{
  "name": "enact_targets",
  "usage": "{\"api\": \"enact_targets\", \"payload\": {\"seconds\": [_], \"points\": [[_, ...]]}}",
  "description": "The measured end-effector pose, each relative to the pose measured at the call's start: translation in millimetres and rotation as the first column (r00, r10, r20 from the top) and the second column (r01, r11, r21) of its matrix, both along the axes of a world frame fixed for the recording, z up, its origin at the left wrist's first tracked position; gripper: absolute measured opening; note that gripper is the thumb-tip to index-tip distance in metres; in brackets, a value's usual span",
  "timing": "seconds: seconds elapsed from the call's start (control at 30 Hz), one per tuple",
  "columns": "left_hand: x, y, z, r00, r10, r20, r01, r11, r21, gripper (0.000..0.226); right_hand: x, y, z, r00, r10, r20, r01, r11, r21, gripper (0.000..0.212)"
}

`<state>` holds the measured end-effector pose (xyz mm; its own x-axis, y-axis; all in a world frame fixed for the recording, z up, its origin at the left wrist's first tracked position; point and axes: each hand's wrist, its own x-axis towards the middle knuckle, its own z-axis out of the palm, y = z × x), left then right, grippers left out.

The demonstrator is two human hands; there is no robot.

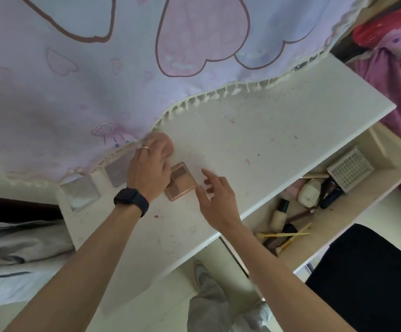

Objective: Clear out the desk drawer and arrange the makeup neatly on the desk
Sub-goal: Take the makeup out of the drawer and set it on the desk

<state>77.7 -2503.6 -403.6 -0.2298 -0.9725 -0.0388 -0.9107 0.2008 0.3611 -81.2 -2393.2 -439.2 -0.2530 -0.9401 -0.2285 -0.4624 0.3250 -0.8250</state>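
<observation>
Left hand (150,166) fingers (152,146) curled round pink sponge (167,145) on worktop (266,130), right hand (218,200) fingers (209,175) spread, empty, beside palette (182,182)

Observed: a pale lilac curtain (79,75) printed with pink hearts is hanging along the back, its tasselled hem lying on the white desktop (290,121). Red and purple bedding (395,68) is showing at the upper right. A black shape (367,279), possibly a chair seat, is occupying the lower right. Pale flooring (151,315) is showing below. Soft, even light is falling throughout.
</observation>
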Motion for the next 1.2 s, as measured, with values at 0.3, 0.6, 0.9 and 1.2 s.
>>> {"api": "enact_targets", "payload": {"seconds": [0.3, 0.6, 0.9, 1.2], "points": [[-105, 169, -20, 0.915, -0.276, -0.293, 0.263, 0.961, -0.083, 0.027, -103, 170, -26, 0.976, -0.188, -0.112, 0.201, 0.973, 0.116, 0.030], [-168, 227, -109, 0.875, -0.438, 0.206, 0.290, 0.816, 0.500, 0.049, -164, 211, -68, 0.805, 0.142, -0.576, 0.076, 0.938, 0.339, 0.024], [-185, 245, -154, 0.819, -0.387, 0.424, 0.187, 0.878, 0.440, 0.065, -180, 141, -92, 0.892, 0.106, -0.439, 0.142, 0.857, 0.495, 0.046], [-182, 247, -163, 0.833, -0.334, 0.441, 0.173, 0.915, 0.365, 0.038, -186, 91, -126, 0.902, 0.040, -0.431, 0.254, 0.758, 0.601, 0.076]]}}
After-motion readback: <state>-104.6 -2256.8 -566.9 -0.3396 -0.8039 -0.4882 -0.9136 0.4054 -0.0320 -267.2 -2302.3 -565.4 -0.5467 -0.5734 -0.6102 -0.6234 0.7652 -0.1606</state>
